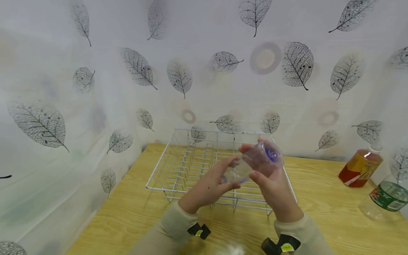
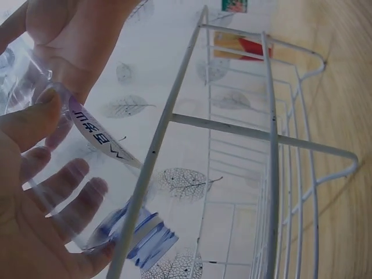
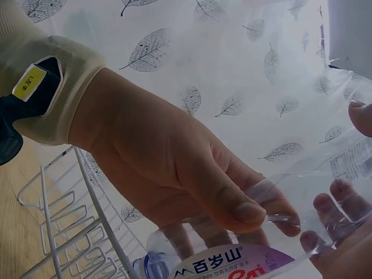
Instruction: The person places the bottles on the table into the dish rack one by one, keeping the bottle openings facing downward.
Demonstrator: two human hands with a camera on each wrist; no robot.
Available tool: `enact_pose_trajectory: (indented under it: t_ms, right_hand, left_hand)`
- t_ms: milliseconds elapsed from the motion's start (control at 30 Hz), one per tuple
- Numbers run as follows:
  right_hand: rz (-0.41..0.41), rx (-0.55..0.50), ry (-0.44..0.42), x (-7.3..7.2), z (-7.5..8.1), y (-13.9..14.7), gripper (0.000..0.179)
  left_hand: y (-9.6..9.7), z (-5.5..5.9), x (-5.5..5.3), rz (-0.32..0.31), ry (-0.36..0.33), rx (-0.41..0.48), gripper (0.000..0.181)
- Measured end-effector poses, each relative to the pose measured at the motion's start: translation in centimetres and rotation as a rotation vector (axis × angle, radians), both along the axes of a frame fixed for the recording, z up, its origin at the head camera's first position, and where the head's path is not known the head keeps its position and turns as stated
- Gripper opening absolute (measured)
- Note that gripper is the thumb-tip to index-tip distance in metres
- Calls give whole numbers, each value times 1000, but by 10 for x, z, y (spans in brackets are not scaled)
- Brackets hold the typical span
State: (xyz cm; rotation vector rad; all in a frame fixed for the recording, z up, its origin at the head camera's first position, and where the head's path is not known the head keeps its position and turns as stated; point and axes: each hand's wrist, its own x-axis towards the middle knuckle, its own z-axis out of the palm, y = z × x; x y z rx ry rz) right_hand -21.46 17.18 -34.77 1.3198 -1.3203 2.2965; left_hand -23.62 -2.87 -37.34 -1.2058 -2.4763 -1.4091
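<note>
On the wooden table, a wire rack lies below hands gripping a clear bottle, two bottles off right

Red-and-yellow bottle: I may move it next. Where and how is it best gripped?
Probably round the label of the red-and-yellow bottle, with a wrapping grip from the left. It stands upright with a rounded body; tabletop separates it from the wire rack there, while the green-labelled bottle sits on its right.
</note>
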Motion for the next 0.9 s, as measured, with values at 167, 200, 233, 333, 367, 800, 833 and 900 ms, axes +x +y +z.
enact_pose_trajectory:
  t_ms: [167,200,233,333,367,800,833,900]
  right_hand:
    - [-134,95,-108,5,2,4,64]
    - [-154,112,-128,6,2,5,64]
    - [-170,128,-141,7,2,6,63]
    - [-191,150,-146,7,4,9,64]
    - [-191,150,-143,6,4,10,65]
    - [-334,180,-166,-1,10,27,60]
    - [-338,184,-165,-1,11,28,60]
    - [-349,188,-168,-2,12,30,60]
  left_hand:
    - [7,-3,0,53,12,-60,79]
    - [8,-4,0,63,24,-75,80]
    - [8,-4,1,73,37,-91,81]
    - [8,-4,1,94,59,-118,82]
    - [7,-4,1,103,64,-126,83]
    - [-35,2,-14,221,84,-265,84]
    - [-41,2,-15,228,78,-276,84]
    - [-53,3,-18,247,84,-302,83]
